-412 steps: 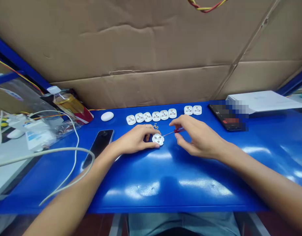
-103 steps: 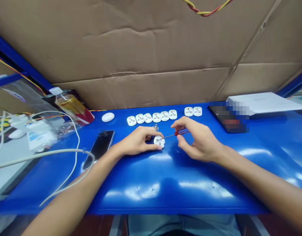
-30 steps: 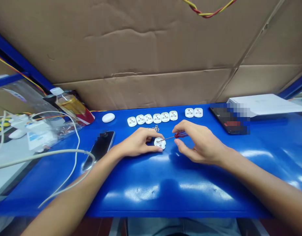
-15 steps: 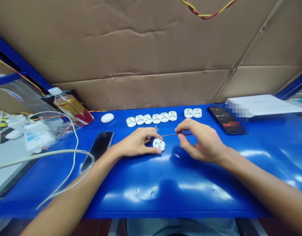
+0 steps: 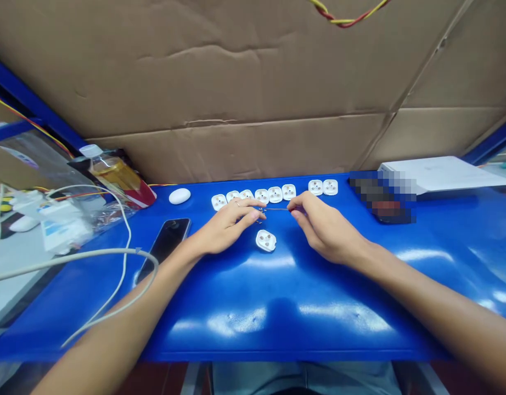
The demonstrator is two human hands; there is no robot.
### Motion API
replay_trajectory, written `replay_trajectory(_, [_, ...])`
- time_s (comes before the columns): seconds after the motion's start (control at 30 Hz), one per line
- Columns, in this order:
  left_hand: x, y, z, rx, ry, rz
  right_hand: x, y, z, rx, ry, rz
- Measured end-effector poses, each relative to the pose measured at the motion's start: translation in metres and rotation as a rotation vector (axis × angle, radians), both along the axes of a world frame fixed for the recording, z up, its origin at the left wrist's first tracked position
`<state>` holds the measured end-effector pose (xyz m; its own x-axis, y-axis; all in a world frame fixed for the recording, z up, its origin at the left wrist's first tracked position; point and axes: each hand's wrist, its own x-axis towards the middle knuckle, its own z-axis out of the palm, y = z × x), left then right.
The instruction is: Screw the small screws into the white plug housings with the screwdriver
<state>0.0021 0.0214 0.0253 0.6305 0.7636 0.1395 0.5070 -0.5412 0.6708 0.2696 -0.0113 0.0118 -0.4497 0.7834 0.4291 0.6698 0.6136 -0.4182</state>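
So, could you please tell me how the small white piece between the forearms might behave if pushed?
The small white piece would probably slide rather than roll, since it is squarish and rests on a shiny table. Its moulded rim suggests it is stiff, and it is likely light, being smaller than the left hand.

The left hand [image 5: 224, 227] no longer holds the white piece [image 5: 265, 240], which now lies loose on the desk [image 5: 286, 296]. Its fingers have moved farther off, to the small screws [image 5: 259, 221]. The right hand [image 5: 329, 227] has shifted slightly to the far side, taking the screwdriver [image 5: 277, 209] tip from the piece to those fingers.
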Motion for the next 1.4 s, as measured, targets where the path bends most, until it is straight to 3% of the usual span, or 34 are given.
replay_trajectory(0.33, [-0.002,-0.001,-0.006,0.013,-0.010,-0.024,0.000,-0.001,0.003,0.027,0.024,0.031])
replay_trajectory(0.57, [-0.003,0.004,-0.001,0.094,-0.006,0.011,-0.003,-0.003,0.005,0.190,0.095,0.017])
replay_trajectory(0.7, [-0.003,0.000,0.006,0.037,0.004,0.032,0.000,-0.009,0.009,0.274,0.147,0.043])
replay_trajectory(0.83, [-0.004,-0.003,0.006,-0.041,0.072,-0.062,0.003,-0.013,0.014,0.302,0.141,0.077])
replay_trajectory(1.07, [-0.003,-0.002,-0.003,-0.066,0.073,-0.130,0.000,-0.013,0.011,0.273,0.129,0.147])
replay_trajectory(1.4, [0.000,-0.003,0.001,-0.066,0.102,-0.151,-0.004,-0.015,0.010,0.279,0.118,0.209])
